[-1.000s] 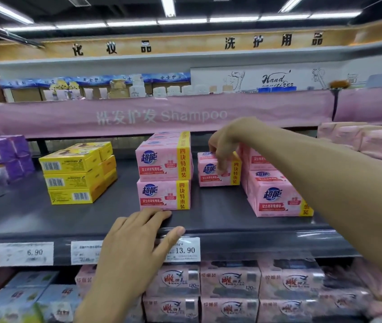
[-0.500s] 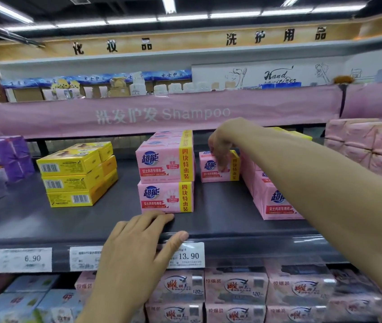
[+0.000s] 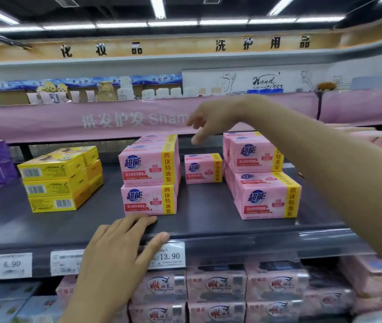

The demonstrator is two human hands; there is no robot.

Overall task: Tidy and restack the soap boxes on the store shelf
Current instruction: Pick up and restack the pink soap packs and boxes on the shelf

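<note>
My left hand (image 3: 124, 248) lay flat on the shelf (image 3: 208, 206) edge, fingers straight, a stack of pink soap boxes (image 3: 149, 178) just beyond the tips. My right hand (image 3: 211, 120) hung slack-fingered and empty above a single box (image 3: 202, 169).

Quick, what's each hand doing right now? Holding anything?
Left hand: open, fingers resting flat on the shelf edge, holding nothing.
Right hand: open, fingers loose above the lone pink soap box, holding nothing.
</note>
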